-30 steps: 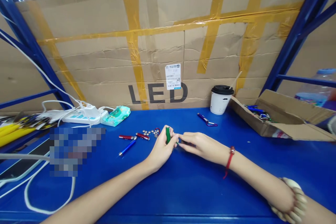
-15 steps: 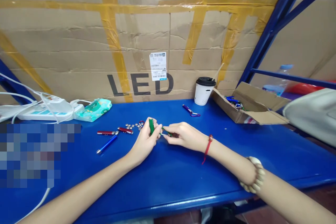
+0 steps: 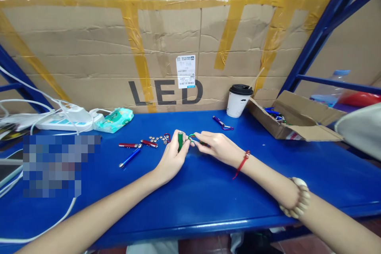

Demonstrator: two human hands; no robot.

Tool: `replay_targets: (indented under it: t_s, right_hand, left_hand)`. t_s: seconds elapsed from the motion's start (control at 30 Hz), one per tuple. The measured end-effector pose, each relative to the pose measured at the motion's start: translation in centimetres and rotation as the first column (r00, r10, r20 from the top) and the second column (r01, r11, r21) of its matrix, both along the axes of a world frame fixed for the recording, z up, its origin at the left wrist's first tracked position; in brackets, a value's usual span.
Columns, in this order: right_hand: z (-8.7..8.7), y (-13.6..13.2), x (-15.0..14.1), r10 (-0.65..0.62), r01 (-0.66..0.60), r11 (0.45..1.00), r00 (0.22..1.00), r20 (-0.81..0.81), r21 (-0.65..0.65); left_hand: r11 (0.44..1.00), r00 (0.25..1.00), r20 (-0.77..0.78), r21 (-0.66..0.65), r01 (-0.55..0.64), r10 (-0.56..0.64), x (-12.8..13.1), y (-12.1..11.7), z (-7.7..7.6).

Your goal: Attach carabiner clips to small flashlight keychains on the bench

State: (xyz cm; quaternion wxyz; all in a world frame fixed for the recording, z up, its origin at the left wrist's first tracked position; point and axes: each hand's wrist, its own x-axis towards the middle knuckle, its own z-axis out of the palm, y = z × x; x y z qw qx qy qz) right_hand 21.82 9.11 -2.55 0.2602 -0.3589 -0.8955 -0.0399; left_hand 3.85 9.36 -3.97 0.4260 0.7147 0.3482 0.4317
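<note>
My left hand [image 3: 170, 158] is closed around a small green flashlight tube [image 3: 180, 141], which stands upright out of the fist. My right hand [image 3: 219, 147] pinches a green carabiner clip [image 3: 192, 136] whose loop reaches the left fingertips; whether it is joined to the tube is hidden by the fingers. Just left of my hands lie several button cells [image 3: 154, 139] and a red carabiner [image 3: 168, 138]. Farther left are a red tube [image 3: 127, 145], a second red tube [image 3: 150, 144] and a blue tube [image 3: 130, 158].
A purple flashlight with a carabiner [image 3: 219, 121] lies behind my right hand, near a lidded paper cup [image 3: 237, 102]. An open cardboard box [image 3: 309, 133] of small parts stands right. Left are a tissue pack [image 3: 114, 120], a power strip [image 3: 56, 124] and white cables.
The green carabiner has turned in my right fingers, so its loop shows more now. My left hand keeps the green tube. The whole view has shifted slightly.
</note>
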Motion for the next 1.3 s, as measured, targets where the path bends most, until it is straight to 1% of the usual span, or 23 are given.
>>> replay_targets:
  t_s: [0.1,0.2,0.33,0.43,0.53,0.6,0.67,0.77,0.83,0.9,1.0,1.03,1.1,1.17,1.23,1.3]
  right_hand:
    - [0.0,0.0,-0.1,-0.012,0.011,1.0,0.999,-0.034,-0.015]
    - [0.1,-0.2,-0.1,-0.019,0.017,1.0,0.998,-0.066,-0.025]
    - [0.1,-0.2,-0.1,0.01,-0.012,1.0,0.991,-0.133,-0.01]
    - [-0.1,-0.3,-0.2,0.05,-0.051,0.999,0.978,-0.201,-0.003]
    - [-0.1,-0.5,-0.5,0.082,-0.094,0.995,0.967,-0.242,-0.039]
    - [0.0,-0.7,-0.7,0.078,-0.096,0.994,0.966,-0.245,-0.061]
    - [0.2,-0.7,-0.8,0.045,-0.059,0.997,0.969,-0.244,-0.051]
    - [0.1,-0.2,-0.4,-0.067,0.056,0.997,0.974,-0.219,-0.055]
    - [-0.2,0.3,0.0,-0.138,0.126,0.988,0.979,-0.151,-0.089]
    - [-0.7,0.8,0.5,-0.174,0.168,0.98,0.984,-0.047,-0.109]
    - [-1.2,1.1,1.0,-0.222,0.23,0.966,0.972,0.076,-0.118]
    - [-1.2,1.1,1.1,-0.242,0.25,0.962,0.967,0.083,-0.11]
    - [-0.8,0.9,0.9,-0.262,0.263,0.961,0.965,0.015,-0.082]
    - [-0.1,0.5,0.5,-0.195,0.188,0.98,0.973,-0.12,-0.064]
    - [0.6,0.2,0.0,-0.059,0.048,0.998,0.97,-0.234,-0.052]
    - [1.0,-0.2,-0.4,0.072,-0.089,0.995,0.957,-0.279,-0.046]
  left_hand:
    - [0.997,0.996,-0.07,0.062,0.056,-0.051,-0.1,0.0,0.0]
    - [0.996,0.995,-0.089,0.071,0.05,-0.043,0.0,-0.1,0.0]
    - [0.997,0.998,-0.063,0.074,0.019,-0.015,0.1,-0.2,0.1]
    - [0.998,0.999,-0.015,0.051,0.03,-0.029,0.2,-0.2,0.3]
    - [0.998,0.998,0.016,0.037,0.056,-0.057,0.2,-0.2,0.2]
    - [0.997,0.997,0.023,0.023,0.069,-0.07,0.2,-0.1,0.1]
    - [0.998,0.997,0.035,0.001,0.069,-0.069,0.3,0.0,-0.1]
    - [0.999,0.998,0.06,-0.029,0.03,-0.028,0.3,0.0,0.0]
    - [0.999,0.998,0.065,-0.038,-0.015,0.017,0.2,0.0,0.3]
    - [0.998,0.997,0.066,-0.047,-0.045,0.048,0.1,0.0,0.5]
    - [0.996,0.995,0.09,-0.073,-0.04,0.047,0.0,0.0,0.7]
    - [0.996,0.994,0.099,-0.081,-0.035,0.043,0.0,0.1,0.7]
    - [0.995,0.994,0.105,-0.097,-0.032,0.042,0.0,0.1,0.6]
    - [0.994,0.994,0.11,-0.105,-0.018,0.03,0.0,0.1,0.4]
    - [0.994,0.993,0.122,-0.109,0.023,-0.009,0.0,0.1,0.3]
    - [0.991,0.989,0.139,-0.112,0.07,-0.054,0.0,0.0,0.3]
